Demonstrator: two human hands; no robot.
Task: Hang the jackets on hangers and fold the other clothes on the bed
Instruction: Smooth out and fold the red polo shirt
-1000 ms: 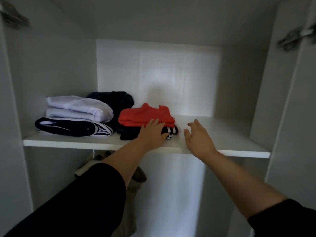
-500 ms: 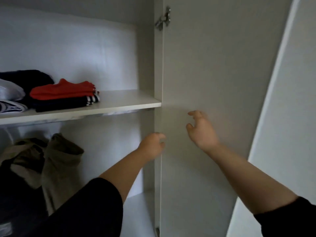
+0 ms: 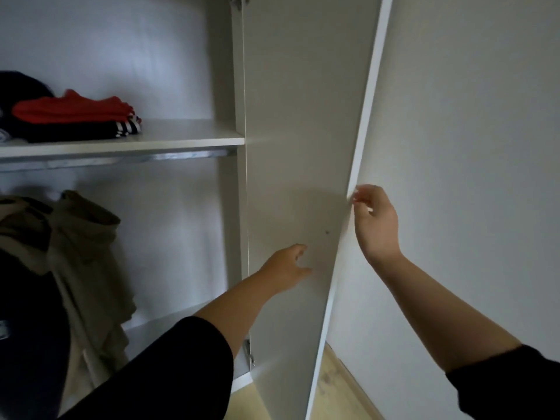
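A folded red garment lies on a folded black one with white stripes on the wardrobe shelf. Under the shelf an olive-tan jacket and a dark jacket hang from the rail. My right hand has its fingertips on the outer edge of the open wardrobe door. My left hand hovers before the door's inner face, fingers loosely apart, holding nothing.
A plain white wall stands right of the door. Light wood floor shows below it. The wardrobe's bottom panel lies under the hanging jackets. A hinge sits low on the door.
Both hands left the folded stack on the shelf and moved right to the door. The right hand reached the door's edge; the view swung right and down.
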